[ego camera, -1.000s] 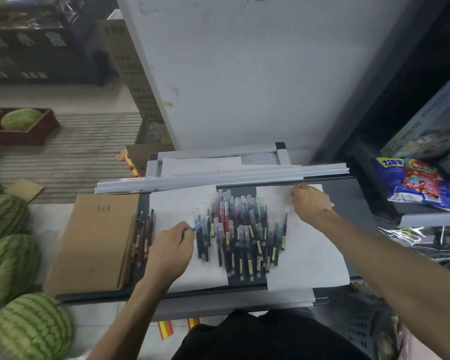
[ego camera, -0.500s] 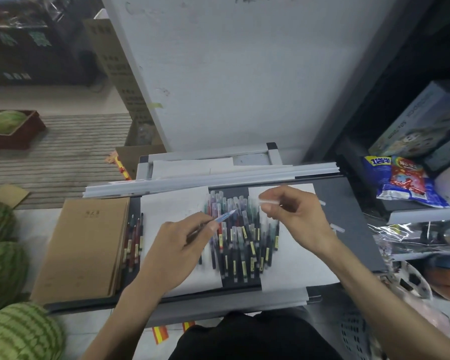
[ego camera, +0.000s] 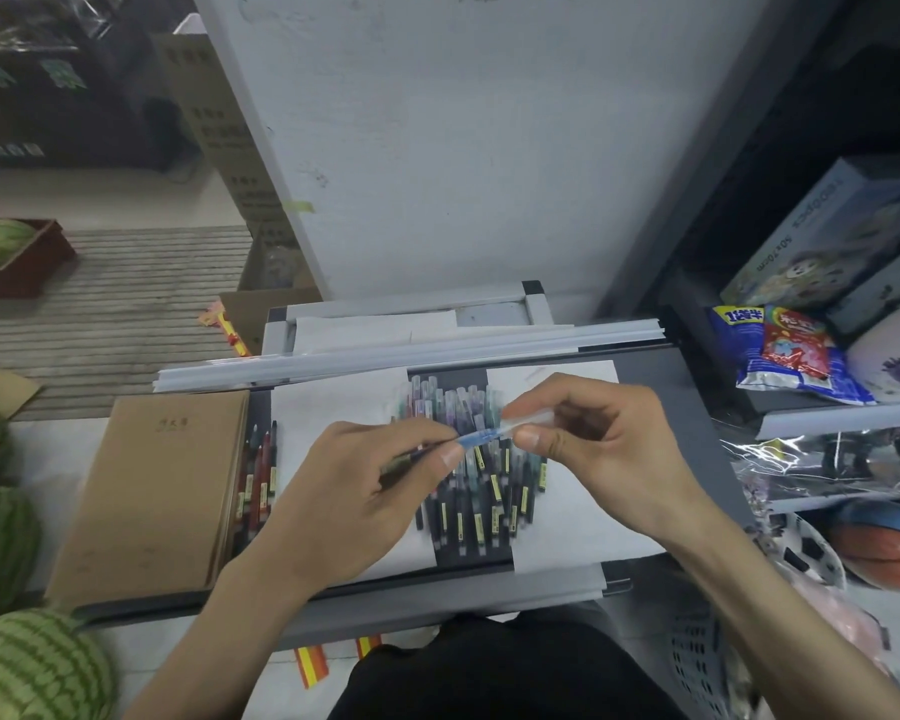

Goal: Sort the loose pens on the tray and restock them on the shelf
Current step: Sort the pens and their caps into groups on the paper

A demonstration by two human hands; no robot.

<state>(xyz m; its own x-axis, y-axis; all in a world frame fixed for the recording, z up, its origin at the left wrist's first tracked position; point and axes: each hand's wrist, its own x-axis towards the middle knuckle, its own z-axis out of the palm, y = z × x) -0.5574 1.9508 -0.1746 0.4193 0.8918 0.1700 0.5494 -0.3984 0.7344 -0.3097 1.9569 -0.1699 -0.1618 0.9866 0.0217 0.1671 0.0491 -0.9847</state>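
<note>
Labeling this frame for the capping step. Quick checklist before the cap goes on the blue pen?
1. Left hand pinches the blue-tipped pen in its fingers: ok.
2. Right hand holds the clear plastic cap: ok.
3. Cap mouth lined up with the pen tip: cannot tell, the join is blurred.
4. Cap already seated: cannot tell.
5. Pile of dark pens with yellow labels lies undisturbed under the hands on the dark grey tray: ok.
6. Sorted red and dark pens lie beside the brown kraft notebook, out of the way: ok.

Brown notebook (ego camera: 162, 491), watermelons (ego camera: 32, 667), snack bag (ego camera: 785, 356), basketball (ego camera: 884, 548)
</note>
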